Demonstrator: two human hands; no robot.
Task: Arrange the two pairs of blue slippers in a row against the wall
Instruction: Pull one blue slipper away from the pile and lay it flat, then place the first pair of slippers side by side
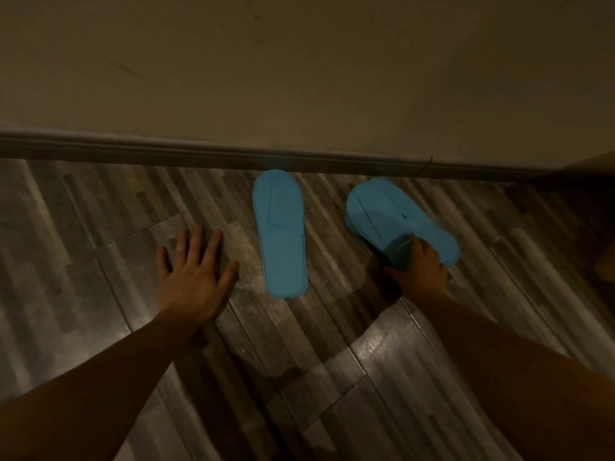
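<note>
- Left hand [193, 274]: fingers spread, palm down, flat on the floor [100, 261]. It holds nothing and appears to serve as a support.
- Right hand [421, 264]: fingers closed around the near edge of the stacked slippers [392, 214], thumb side on top. The grip looks like a pinch on the heel end of the stack.
- Single slipper [279, 227]: lies flat on the floor between the two hands, just beside the left hand's thumb side and apart from the right hand. Its far end is touching or almost touching the baseboard [166, 149]; its length runs roughly square to the wall [299, 78].
- Stacked slippers: lie beyond and under the right hand's fingers, tilted off square, far end near the baseboard. At least two overlapping soles show; the exact count cannot be read in this dim light.
- Progress, as a judgement: one slipper appears placed. The stack is not yet separated or lined up, so most of the row remains to be set.
- Remaining work, as a judgement: draw slippers off the stack one at a time, lay each on the right-hand side of the placed slipper, toes to the baseboard, and square them to it.
</note>
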